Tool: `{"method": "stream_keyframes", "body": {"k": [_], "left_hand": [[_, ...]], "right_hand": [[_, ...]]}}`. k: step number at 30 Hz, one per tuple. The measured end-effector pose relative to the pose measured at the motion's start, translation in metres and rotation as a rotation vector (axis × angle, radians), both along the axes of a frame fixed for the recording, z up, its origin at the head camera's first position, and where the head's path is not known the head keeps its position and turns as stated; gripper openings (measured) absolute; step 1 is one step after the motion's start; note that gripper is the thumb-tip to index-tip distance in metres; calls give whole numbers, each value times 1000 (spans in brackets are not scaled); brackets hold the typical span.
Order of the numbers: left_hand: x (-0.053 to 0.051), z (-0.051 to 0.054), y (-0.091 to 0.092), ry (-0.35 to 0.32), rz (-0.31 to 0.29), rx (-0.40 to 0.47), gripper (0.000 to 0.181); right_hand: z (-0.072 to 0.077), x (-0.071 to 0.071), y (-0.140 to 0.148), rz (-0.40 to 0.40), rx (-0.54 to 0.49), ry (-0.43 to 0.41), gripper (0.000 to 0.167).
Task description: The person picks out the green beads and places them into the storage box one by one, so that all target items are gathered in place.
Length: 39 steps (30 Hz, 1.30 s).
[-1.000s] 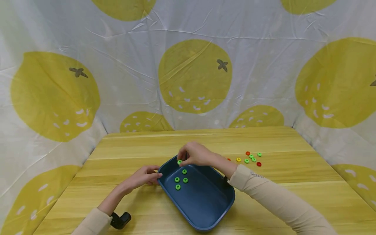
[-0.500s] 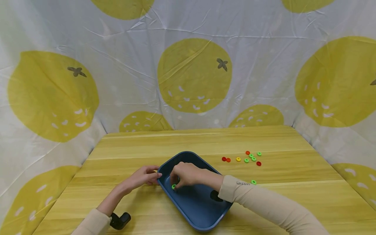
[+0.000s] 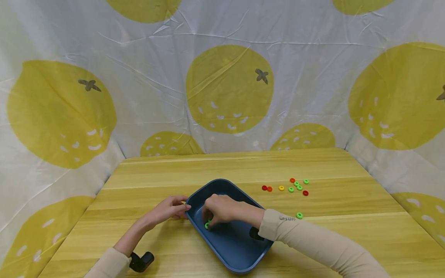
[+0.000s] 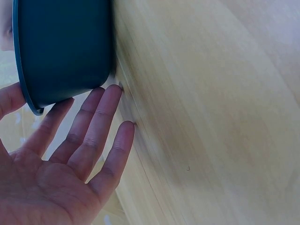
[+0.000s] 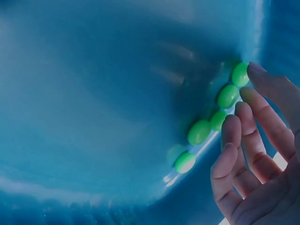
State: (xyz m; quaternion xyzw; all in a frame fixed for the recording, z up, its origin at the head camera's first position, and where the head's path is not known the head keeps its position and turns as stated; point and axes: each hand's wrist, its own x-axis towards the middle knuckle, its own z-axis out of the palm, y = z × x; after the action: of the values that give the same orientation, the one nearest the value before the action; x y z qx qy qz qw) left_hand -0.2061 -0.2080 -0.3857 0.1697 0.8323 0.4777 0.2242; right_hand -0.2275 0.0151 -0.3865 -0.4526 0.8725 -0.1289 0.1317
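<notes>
The blue tray (image 3: pixel 231 245) sits open side up on the worktop (image 3: pixel 167 175), its long axis slanting from my left fingers (image 4: pixel 101 124), at the far left end, toward me and to the right. My left hand (image 3: pixel 170 208) is at that end: the thumb is at the rim, the fingers are spread and nearly straight, several tips meet the outer wall, and the little finger stands apart from it.

My right hand (image 3: pixel 224 208) reaches down inside the tray with its fingers bent and slightly apart. 5 green rings (image 5: pixel 199 132) lie on the tray floor in a row along my right fingertips, from the thumb to past the little finger, following the line where floor meets wall. The ring at the thumb end touches the thumb; whether I pinch it I cannot tell. The last ring lies just beyond the little finger.

Well to the right of my right fingers and farther off, the worktop carries 1 yellow ring (image 3: pixel 281 188), 4 red or orange rings (image 3: pixel 305 193) and 4 green ones, with 1 lone green ring (image 3: pixel 299 215) just beyond my right sleeve (image 3: pixel 313 239).
</notes>
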Motion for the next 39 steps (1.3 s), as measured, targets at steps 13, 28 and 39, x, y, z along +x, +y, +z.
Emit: {"method": "stream_keyframes", "body": {"k": [13, 28, 39], "left_hand": [[-2, -1, 0, -10, 6, -12, 49], [-2, -4, -2, 4, 15, -17, 52], [1, 1, 1, 5, -2, -6, 53]], "right_hand": [[39, -15, 31, -78, -312, -88, 21], [64, -35, 118, -286, -560, -135, 23], [48, -28, 202, -520, -516, -183, 27]]}}
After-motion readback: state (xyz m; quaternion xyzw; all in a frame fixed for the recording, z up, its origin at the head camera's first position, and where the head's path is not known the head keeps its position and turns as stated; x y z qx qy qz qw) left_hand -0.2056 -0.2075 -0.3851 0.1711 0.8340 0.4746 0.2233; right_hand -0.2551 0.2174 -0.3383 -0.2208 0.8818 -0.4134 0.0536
